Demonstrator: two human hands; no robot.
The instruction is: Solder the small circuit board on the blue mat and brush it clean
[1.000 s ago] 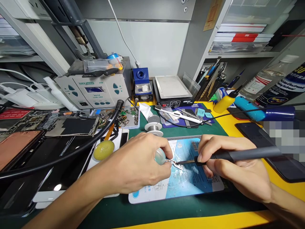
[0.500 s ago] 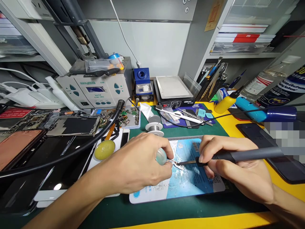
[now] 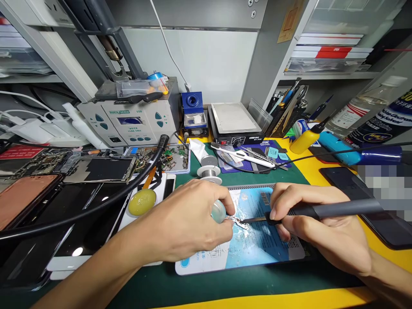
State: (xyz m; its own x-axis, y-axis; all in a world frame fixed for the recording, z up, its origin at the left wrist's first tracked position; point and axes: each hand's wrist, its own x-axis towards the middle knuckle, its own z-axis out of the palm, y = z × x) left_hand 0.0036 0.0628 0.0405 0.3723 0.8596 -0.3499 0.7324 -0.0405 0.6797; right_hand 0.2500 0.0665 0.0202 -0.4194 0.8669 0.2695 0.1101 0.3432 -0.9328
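My right hand (image 3: 322, 227) is closed around the dark grey handle of a soldering iron (image 3: 346, 209). Its thin tip points left and meets a small shiny metal part (image 3: 238, 222), or lies just over it. The thumb and forefinger of my left hand (image 3: 196, 216) pinch the near end of that part; its exact kind is too small to tell. A round, pale green container (image 3: 219, 211) shows behind the left fingers, partly covered by them. Under both hands lies a blue and white spiral-bound pad (image 3: 257, 246), with silvery flecks around the metal part.
A solder spool (image 3: 209, 172) stands behind my left hand. Farther back are a hot-air station (image 3: 135, 122), a blue iron stand (image 3: 192, 103) and a heating plate (image 3: 236, 118). Phones (image 3: 96, 201) and a black hose (image 3: 112, 206) lie left, another phone (image 3: 363, 206) right.
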